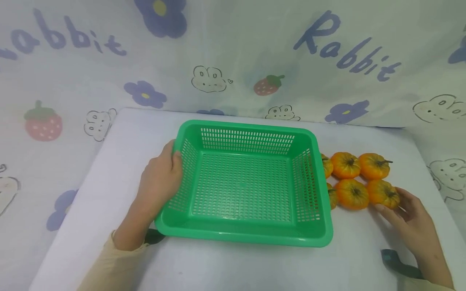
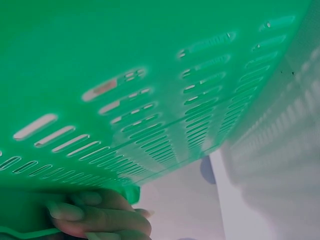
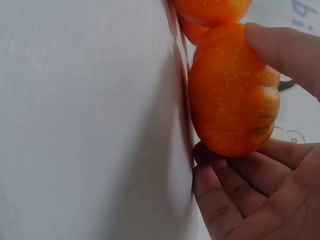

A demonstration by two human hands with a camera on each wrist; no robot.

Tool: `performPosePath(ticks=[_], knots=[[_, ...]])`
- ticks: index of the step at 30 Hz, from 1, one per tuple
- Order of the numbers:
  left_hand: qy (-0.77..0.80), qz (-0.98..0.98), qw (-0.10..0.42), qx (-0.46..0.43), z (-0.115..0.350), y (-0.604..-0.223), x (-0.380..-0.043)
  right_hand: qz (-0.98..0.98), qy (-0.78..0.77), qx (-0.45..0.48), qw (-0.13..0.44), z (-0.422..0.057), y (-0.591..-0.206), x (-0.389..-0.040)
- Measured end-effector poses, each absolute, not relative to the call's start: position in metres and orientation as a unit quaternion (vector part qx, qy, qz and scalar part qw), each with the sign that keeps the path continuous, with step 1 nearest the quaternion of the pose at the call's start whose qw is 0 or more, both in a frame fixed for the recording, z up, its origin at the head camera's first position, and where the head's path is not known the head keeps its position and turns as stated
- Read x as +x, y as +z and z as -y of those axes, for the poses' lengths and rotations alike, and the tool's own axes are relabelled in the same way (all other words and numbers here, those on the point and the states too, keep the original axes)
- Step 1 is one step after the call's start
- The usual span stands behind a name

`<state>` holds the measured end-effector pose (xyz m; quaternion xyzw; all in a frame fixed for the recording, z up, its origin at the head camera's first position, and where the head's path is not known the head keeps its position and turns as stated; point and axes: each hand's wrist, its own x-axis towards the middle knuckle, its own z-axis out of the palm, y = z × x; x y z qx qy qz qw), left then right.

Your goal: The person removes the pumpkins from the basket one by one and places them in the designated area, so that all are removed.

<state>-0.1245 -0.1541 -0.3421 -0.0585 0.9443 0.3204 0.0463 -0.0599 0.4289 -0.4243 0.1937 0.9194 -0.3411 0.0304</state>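
Observation:
My left hand (image 1: pixel 160 176) grips the left rim of a green plastic basket (image 1: pixel 240 237), fingers curled around the edge. In the left wrist view its fingers (image 2: pixel 107 217) show under the slotted wall of the basket (image 2: pixel 165 110). Nothing lies inside the basket. On the right, my right hand (image 1: pixel 413 220) holds a small orange pumpkin (image 1: pixel 382 193) at the near right end of two rows. The right wrist view shows the thumb on one side of that pumpkin (image 3: pixel 232 95) and the fingers against the other, with the pumpkin at the white tabletop.
Other small pumpkins, among them one in the near row (image 1: pixel 352 194) and two in the far row (image 1: pixel 346 165), stand close together. The basket's right rim partly hides the leftmost ones. Behind the white table (image 1: pixel 233 266) hangs a printed cloth (image 1: pixel 233 48).

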Motion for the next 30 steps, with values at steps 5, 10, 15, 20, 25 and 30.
performPosePath(ticks=[5, 10, 15, 20, 25, 30], knots=[[0.323, -0.944, 0.046, -0.054, 0.155, -0.343, -0.124, -0.92, -0.335, 0.196, 0.046, -0.43, -0.424, -0.063], [0.321, -0.945, 0.039, -0.052, 0.156, -0.343, -0.124, -0.924, -0.332, 0.178, 0.064, -0.433, -0.426, -0.064], [0.325, -0.943, 0.04, -0.051, 0.155, -0.343, -0.123, -0.925, -0.336, 0.161, 0.079, -0.438, -0.425, -0.062], [0.322, -0.945, 0.035, -0.049, 0.155, -0.343, -0.123, -0.923, -0.344, 0.157, 0.077, -0.44, -0.428, -0.061], [0.321, -0.945, 0.033, -0.049, 0.155, -0.343, -0.123, -0.917, -0.36, 0.154, 0.073, -0.443, -0.431, -0.06], [0.317, -0.946, 0.037, -0.049, 0.154, -0.341, -0.123, -0.909, -0.378, 0.16, 0.075, -0.446, -0.435, -0.06]])
